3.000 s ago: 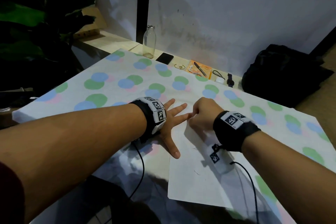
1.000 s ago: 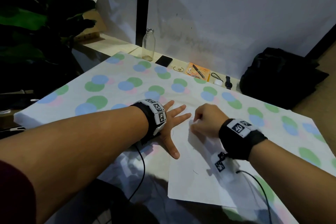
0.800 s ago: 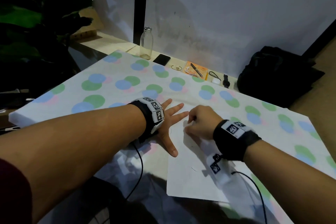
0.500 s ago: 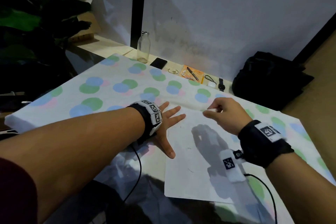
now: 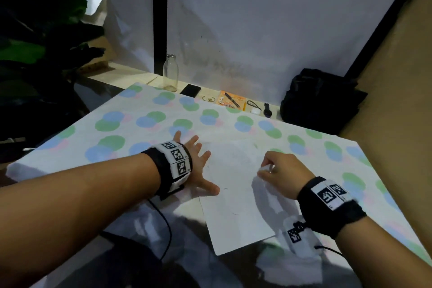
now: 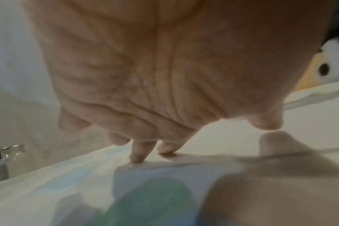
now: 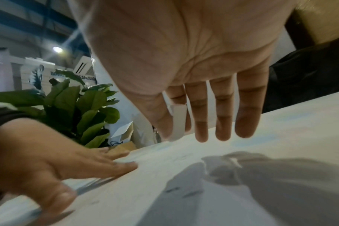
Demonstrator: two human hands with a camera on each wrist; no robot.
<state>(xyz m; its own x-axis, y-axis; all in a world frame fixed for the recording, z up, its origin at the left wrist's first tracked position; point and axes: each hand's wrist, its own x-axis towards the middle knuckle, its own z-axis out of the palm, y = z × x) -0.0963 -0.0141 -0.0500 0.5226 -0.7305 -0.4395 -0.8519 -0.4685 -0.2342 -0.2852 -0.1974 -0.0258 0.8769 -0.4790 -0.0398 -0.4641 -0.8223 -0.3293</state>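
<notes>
A white sheet of paper [image 5: 233, 208] lies on the dotted cloth [image 5: 145, 121]. My left hand [image 5: 198, 166] rests flat on the sheet's left edge with its fingers spread. In the left wrist view the fingertips [image 6: 139, 154] press down on the surface. My right hand [image 5: 275, 173] hovers just above the right part of the sheet. It pinches a small white piece [image 5: 264, 168] between thumb and forefinger. The right wrist view shows that white piece [image 7: 177, 122] as a short flat strip, with the other fingers [image 7: 222, 119] hanging straight. My left hand [image 7: 68, 165] lies flat there too.
Along the far wall stand a glass bottle [image 5: 170, 75], a black phone [image 5: 190, 90], an orange packet with a pen [image 5: 231, 100] and a watch [image 5: 267, 111]. A black bag [image 5: 320, 100] sits at the back right, and a leafy plant [image 5: 35, 30] at the left.
My right hand lifted off the paper near the left hand, swung right, and now hovers over the sheet's right part. The left hand stayed flat in place.
</notes>
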